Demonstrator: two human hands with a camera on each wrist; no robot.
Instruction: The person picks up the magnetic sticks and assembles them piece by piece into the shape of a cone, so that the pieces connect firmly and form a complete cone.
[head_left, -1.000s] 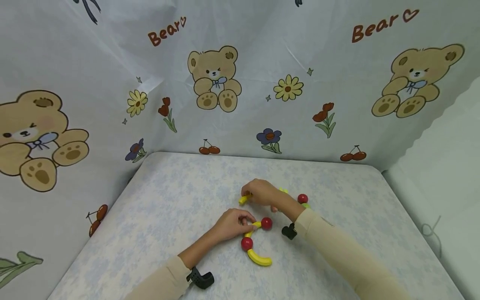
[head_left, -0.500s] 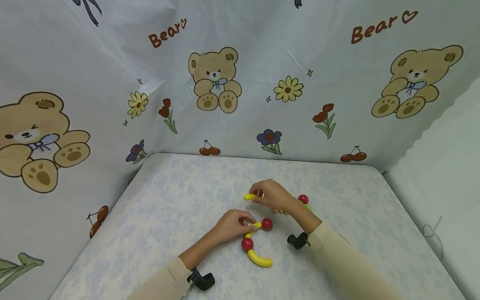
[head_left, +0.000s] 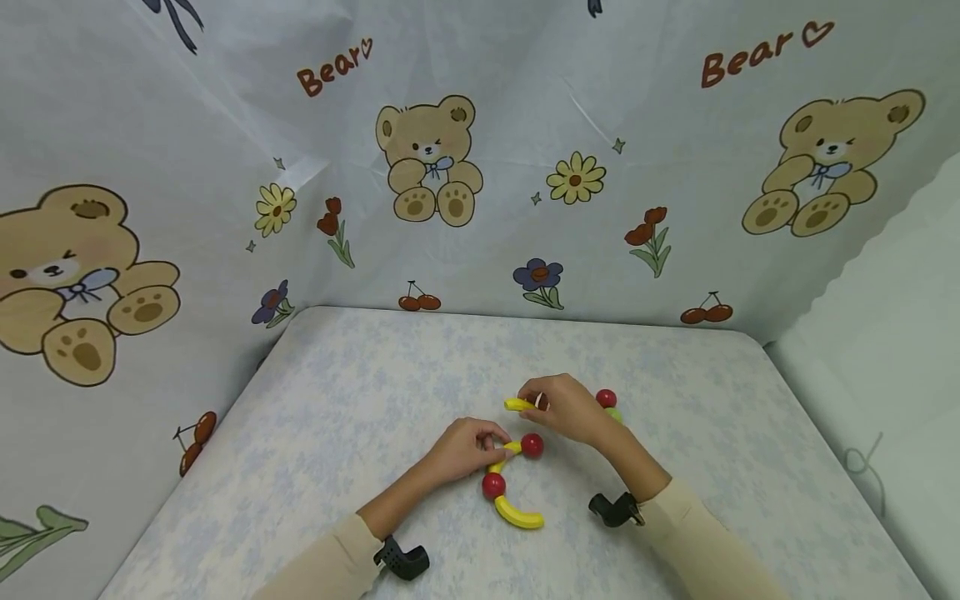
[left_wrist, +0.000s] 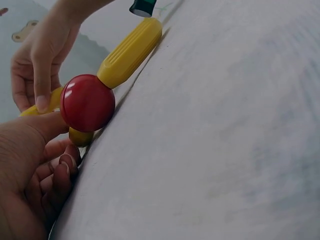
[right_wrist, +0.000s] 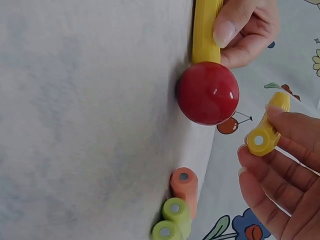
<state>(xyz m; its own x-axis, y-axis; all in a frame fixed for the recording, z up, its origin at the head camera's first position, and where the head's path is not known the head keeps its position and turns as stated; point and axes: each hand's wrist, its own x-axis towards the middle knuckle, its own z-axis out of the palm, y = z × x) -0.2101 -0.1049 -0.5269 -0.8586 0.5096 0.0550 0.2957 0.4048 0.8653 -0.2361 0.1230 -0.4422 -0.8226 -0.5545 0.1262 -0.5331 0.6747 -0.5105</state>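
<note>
Left hand [head_left: 463, 451], lower centre, pinches yellow rod [right_wrist: 205, 34], apparently steadying red ball [head_left: 532, 446]; right hand [head_left: 566, 408] pinches separate yellow bar [head_left: 518, 405], end clear.

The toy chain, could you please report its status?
Left hand pinching yellow rod in toy chain. Right hand holding loose yellow rod, apart from chain. Orange piece aside; no obstruction seen.

Red ball [left_wrist: 87, 103], ribbed yellow stick [left_wrist: 131, 52] touching it, left hand [left_wrist: 25, 167] gripping a mostly hidden yellow piece [left_wrist: 80, 137] behind the ball, right hand [left_wrist: 44, 57] beyond pinching another yellow segment [left_wrist: 54, 98], pale surface [left_wrist: 215, 135]
</note>
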